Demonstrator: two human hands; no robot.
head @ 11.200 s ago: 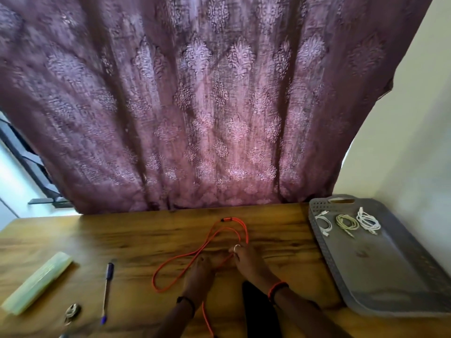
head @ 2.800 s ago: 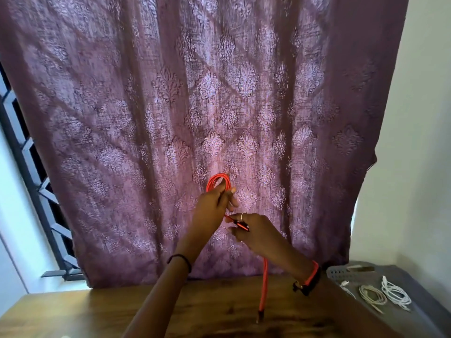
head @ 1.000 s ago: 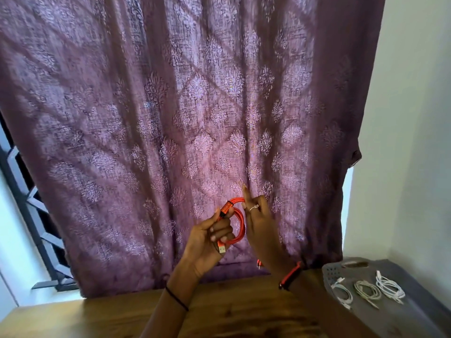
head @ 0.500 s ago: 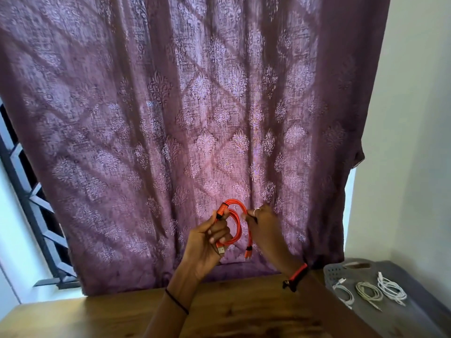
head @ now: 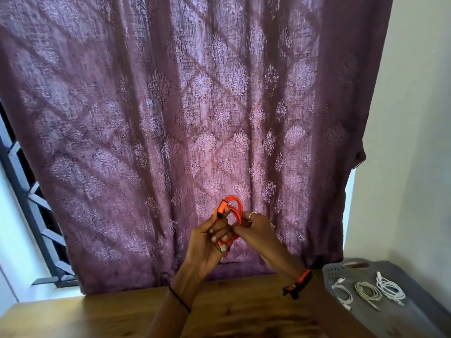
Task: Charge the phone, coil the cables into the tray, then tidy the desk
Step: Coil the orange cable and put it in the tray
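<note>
An orange cable (head: 235, 208) is wound into a small coil, held up in front of the curtain above the desk. My left hand (head: 210, 237) grips the coil, with one plug sticking up above the thumb and another plug showing below the fingers. My right hand (head: 253, 228) pinches the coil's right side. The grey tray (head: 419, 320) sits at the desk's right end. In it lie three coiled cables: a white one (head: 343, 292), a cream one (head: 367, 291) and another white one (head: 390, 287).
A purple patterned curtain (head: 195, 118) hangs behind the wooden desk (head: 97, 315). A white wall (head: 415, 118) stands on the right and a window grille (head: 31, 198) on the left.
The loose end that hung below the coil half a second ago has been drawn in. My right hand has moved against the coil and my left fingers.
</note>
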